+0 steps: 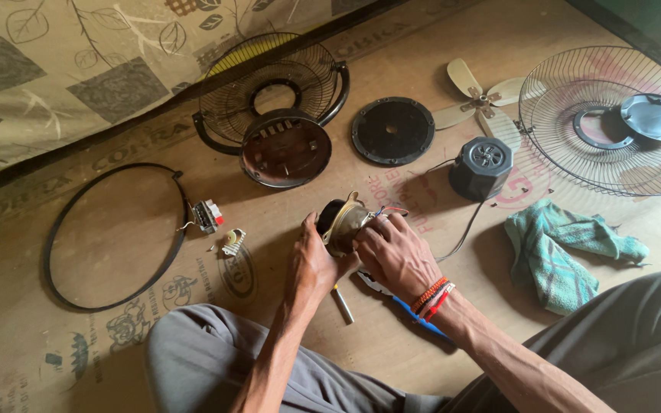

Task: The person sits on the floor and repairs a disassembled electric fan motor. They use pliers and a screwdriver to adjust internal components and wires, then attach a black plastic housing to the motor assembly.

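You hold the fan motor [343,222] just above the middle of the frame, clear of the floor. Your left hand [313,262] cups it from below and the left, fingers closed round its casing. Your right hand [395,252] wraps over its right side, fingertips [380,223] at the wires. A screwdriver [343,304] lies beneath your hands; the black motor cover [480,167] sits to the upper right, a green cloth [560,248] further right.

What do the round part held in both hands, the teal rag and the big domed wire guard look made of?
Round motor part: apparently metal, dull brass-toned shell with a glint. Crumpled teal rag: soft woven cloth, matte, folded and creased. Domed wire guard: thin metal wire, probably coated, with a glossy grey centre cap, likely plastic.
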